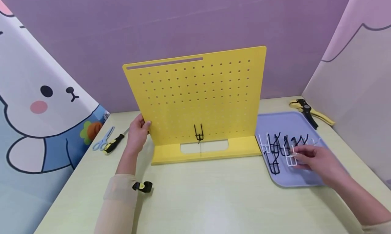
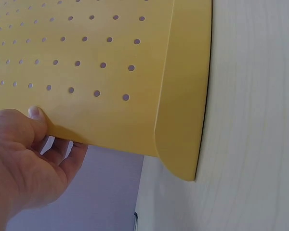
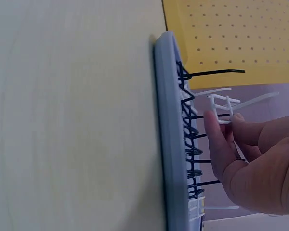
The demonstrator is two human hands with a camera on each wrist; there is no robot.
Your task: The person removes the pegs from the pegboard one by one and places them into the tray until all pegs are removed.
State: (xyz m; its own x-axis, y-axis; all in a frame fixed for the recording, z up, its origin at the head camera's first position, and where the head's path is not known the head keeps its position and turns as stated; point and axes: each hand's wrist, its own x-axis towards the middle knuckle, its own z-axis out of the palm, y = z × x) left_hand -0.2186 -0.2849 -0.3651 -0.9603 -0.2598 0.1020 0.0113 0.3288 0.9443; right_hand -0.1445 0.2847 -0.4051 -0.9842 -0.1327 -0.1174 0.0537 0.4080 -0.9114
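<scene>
A yellow pegboard (image 1: 195,98) stands upright on its base on the table. My left hand (image 1: 138,132) grips its left edge, thumb on the front face and fingers behind, as the left wrist view also shows. One black wire hook (image 1: 199,136) hangs low in the middle of the board. Over the tray, my right hand (image 1: 317,161) pinches a white wire hook (image 1: 288,157) between thumb and fingers; in the right wrist view this white hook (image 3: 221,108) is held above the tray's rim. Several black hooks (image 1: 274,166) and a few white ones lie in the blue-grey tray (image 1: 293,182).
Right of the board, a yellow-black wire stripper (image 1: 308,112) lies behind the tray. On the left are light-blue scissors (image 1: 102,140) and a yellow-black screwdriver (image 1: 113,144). A purple wall (image 1: 195,20) rises behind the table, with printed side panels left and right.
</scene>
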